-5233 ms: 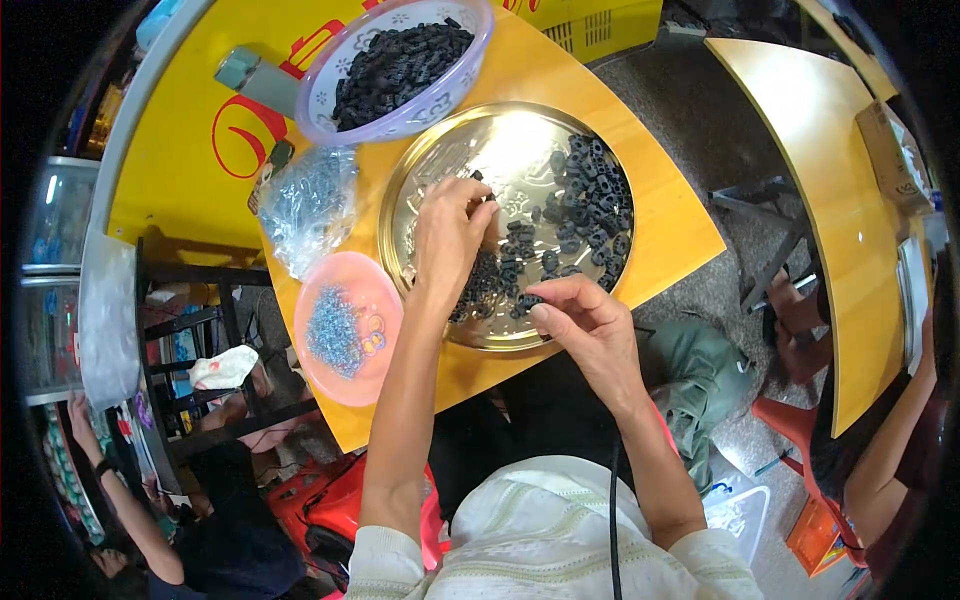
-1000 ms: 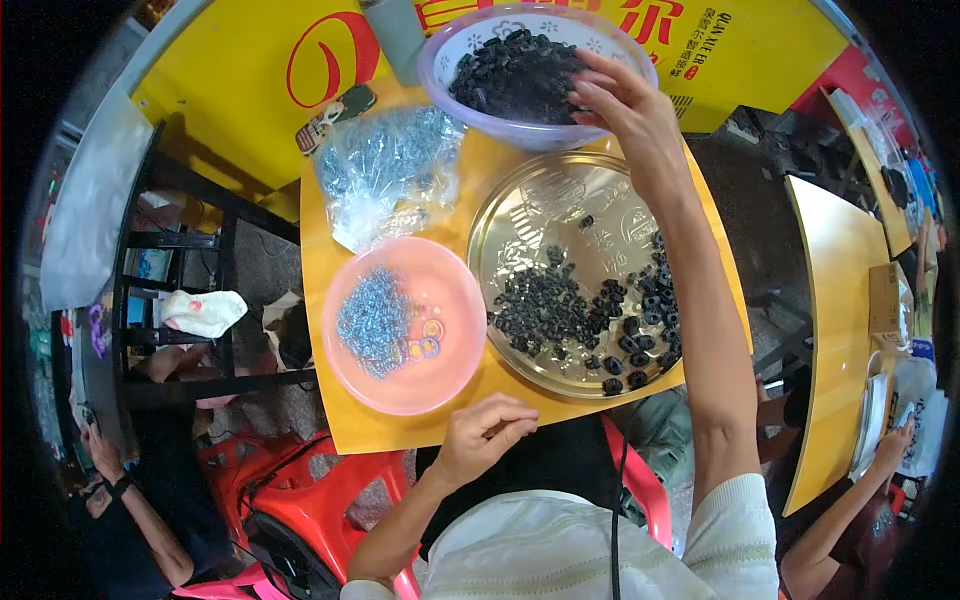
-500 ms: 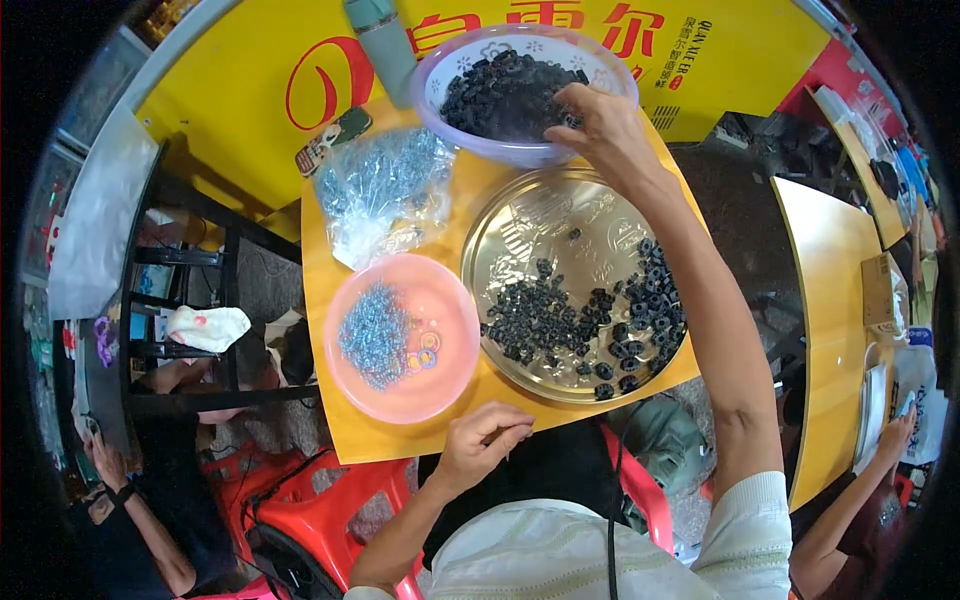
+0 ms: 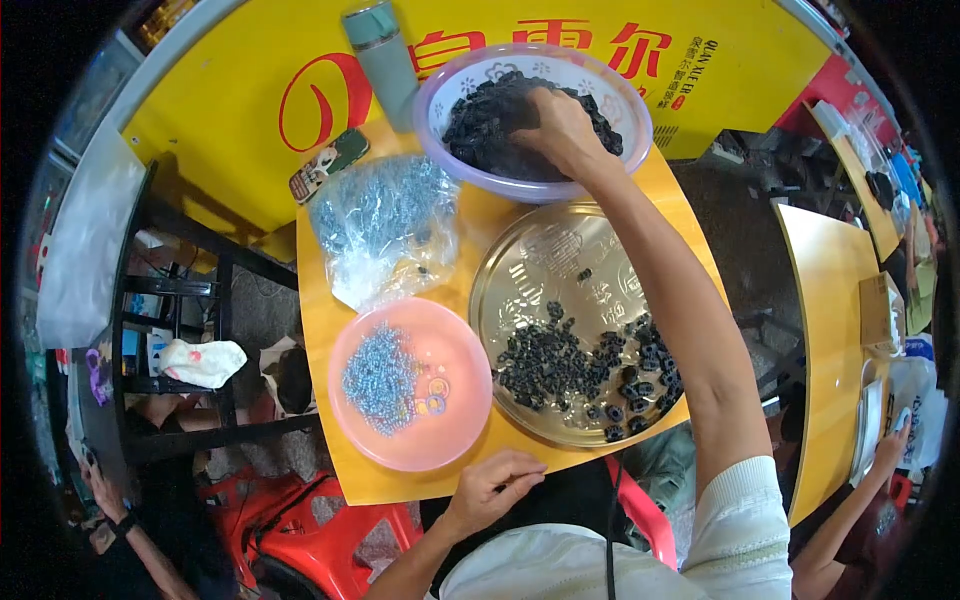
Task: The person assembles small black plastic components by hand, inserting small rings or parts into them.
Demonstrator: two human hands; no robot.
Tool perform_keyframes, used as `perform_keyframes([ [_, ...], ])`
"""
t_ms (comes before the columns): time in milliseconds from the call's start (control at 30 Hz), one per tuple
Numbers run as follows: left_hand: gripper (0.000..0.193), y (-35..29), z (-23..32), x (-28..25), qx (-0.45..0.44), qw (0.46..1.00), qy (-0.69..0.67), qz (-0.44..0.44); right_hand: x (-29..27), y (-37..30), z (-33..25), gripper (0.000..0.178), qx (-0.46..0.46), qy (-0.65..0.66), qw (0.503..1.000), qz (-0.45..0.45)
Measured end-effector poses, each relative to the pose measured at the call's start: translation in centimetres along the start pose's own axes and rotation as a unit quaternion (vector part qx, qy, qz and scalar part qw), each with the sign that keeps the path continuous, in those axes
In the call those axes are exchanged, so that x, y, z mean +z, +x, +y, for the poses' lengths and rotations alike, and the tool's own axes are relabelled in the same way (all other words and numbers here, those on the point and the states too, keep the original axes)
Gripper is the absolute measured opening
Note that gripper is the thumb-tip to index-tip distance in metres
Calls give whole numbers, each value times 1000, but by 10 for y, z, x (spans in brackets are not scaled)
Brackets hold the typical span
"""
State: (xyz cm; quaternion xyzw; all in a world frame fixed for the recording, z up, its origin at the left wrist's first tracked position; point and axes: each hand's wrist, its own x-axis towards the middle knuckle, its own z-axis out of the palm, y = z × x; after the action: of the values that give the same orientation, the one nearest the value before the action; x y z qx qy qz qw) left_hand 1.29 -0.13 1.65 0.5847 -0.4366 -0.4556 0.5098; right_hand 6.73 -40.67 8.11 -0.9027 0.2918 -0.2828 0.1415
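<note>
My right hand [image 4: 558, 128] reaches far forward into the lilac bowl [image 4: 435, 95] and is closed over a handful of the small black ring-shaped parts [image 4: 480, 125] that fill it. My left hand [image 4: 497, 484] rests at the near edge of the yellow table [image 4: 320, 330], fingers loosely curled, holding nothing I can see. Between them lies a round gold metal tray [image 4: 520, 265] with a heap of black rings [image 4: 580, 370] in its near half. To its left stands a pink bowl [image 4: 460, 420] with small silvery-blue parts [image 4: 378, 378] and a few washers.
A clear plastic bag [image 4: 385, 230] of silvery parts lies behind the pink bowl. A green flask [image 4: 382, 55] and a phone [image 4: 328, 165] stand at the back. Red plastic stools [image 4: 330, 540] are below. Another person's hand [image 4: 895, 440] works at a neighbouring yellow table [image 4: 825, 330].
Five seconds ago both hands were sorting rings on the gold tray. My right hand has since reached to the lilac bowl and sunk into its rings; my left hand withdrew to the near edge.
</note>
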Motion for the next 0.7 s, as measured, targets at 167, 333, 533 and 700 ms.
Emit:
perform_keyframes([
  [167,12,5,2,-3,29,1000,-5,-6,20,28,12,49,12,10,1000,10],
  [333,13,1,1,-3,24,999,-27,-3,28,40,14,52,21,34,999,7],
  [533,12,0,0,0,-5,1000,-24,-14,-8,22,6,44,-18,-17,999,-26],
  [700,11,0,0,4,34,999,6,10,-62,-23,-2,30,-89,8,995,55],
])
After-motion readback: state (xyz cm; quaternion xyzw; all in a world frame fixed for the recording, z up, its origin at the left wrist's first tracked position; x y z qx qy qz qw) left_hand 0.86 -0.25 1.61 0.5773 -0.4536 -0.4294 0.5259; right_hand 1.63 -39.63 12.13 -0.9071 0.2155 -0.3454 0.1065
